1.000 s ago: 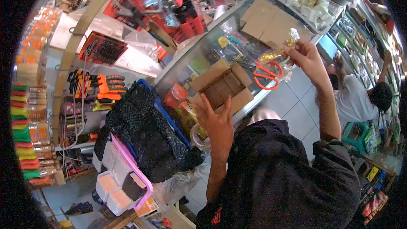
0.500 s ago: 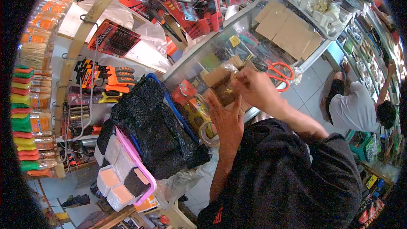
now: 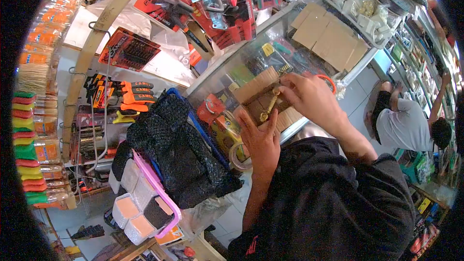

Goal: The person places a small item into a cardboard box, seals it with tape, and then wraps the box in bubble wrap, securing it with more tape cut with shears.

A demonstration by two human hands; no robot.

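Observation:
An open cardboard box (image 3: 256, 94) with its flaps up rests on the glass-topped counter. My left hand (image 3: 259, 137) is at its near corner, thumb and fingers apart on either side of the cardboard, gripping it. Over the box, my right hand (image 3: 309, 97) pinches the upper end of a long, narrow brass-coloured fitting (image 3: 270, 106). The fitting slants down toward my left fingertips; its exact kind I cannot make out. Orange-handled scissors (image 3: 330, 83) lie behind my right hand, mostly covered by it.
Flattened cardboard (image 3: 333, 38) lies farther along the counter. A tape roll (image 3: 239, 156) and a black mesh bundle (image 3: 176, 150) are to the left, near a pink basket (image 3: 154, 188). Packaged tools (image 3: 217, 0) hang ahead. Another person (image 3: 403, 118) crouches at the right-hand shelves.
My right hand has moved slightly right and down, and the brass-coloured fitting now shows at full length over the box. More of the scissors is covered. My left hand stays at the box.

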